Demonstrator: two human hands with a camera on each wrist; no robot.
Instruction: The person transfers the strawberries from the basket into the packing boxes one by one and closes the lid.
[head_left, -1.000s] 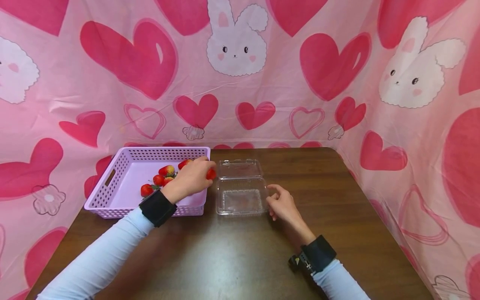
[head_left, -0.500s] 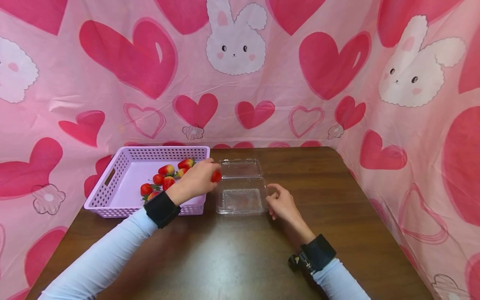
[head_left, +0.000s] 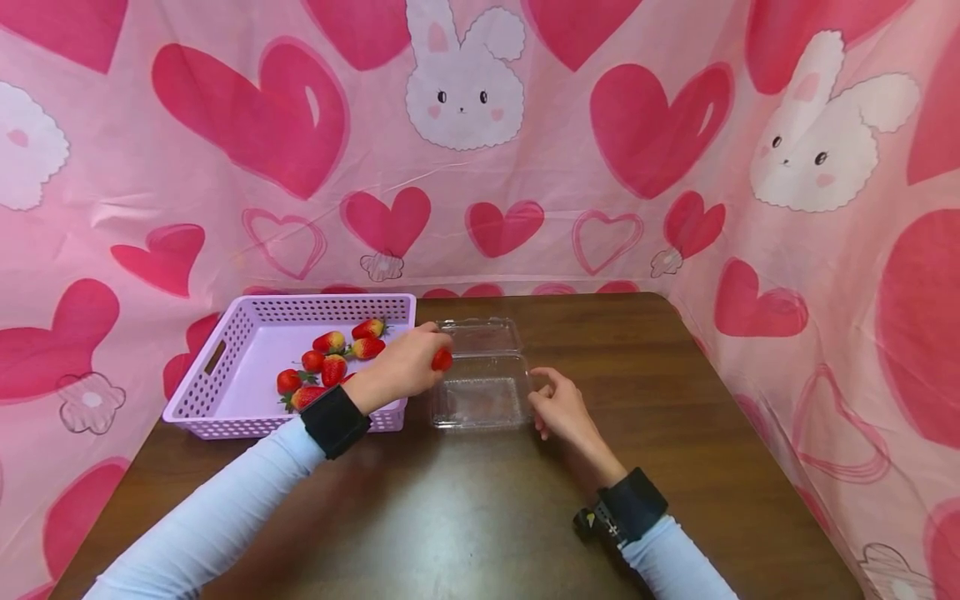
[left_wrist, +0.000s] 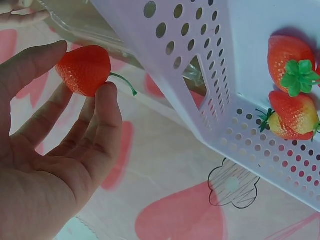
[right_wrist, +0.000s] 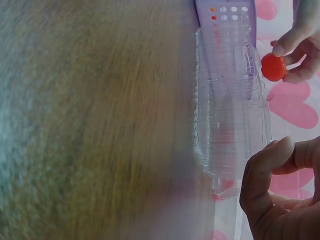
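Note:
My left hand (head_left: 408, 362) pinches a red strawberry (left_wrist: 85, 70) between thumb and fingers, its thin green stem poking out to one side. The hand has it just above the left edge of a clear plastic container (head_left: 480, 398), which lies with its lid (head_left: 480, 336) folded back. At the container's right rim, my right hand (head_left: 558, 408) holds on with thumb and curled index finger. Several more strawberries (head_left: 333, 371), red with some yellowish parts and green leaves, lie in a lilac basket (head_left: 251, 367) on the left.
The basket, with perforated walls, stands close to the container's left side on a brown wooden table (head_left: 480, 508). A pink curtain (head_left: 555, 183) printed with hearts and rabbits hangs behind the table and along its right side.
My left hand has moved right with the strawberry, from over the basket's right edge to the container's left edge. The right hand has stayed at the rim.

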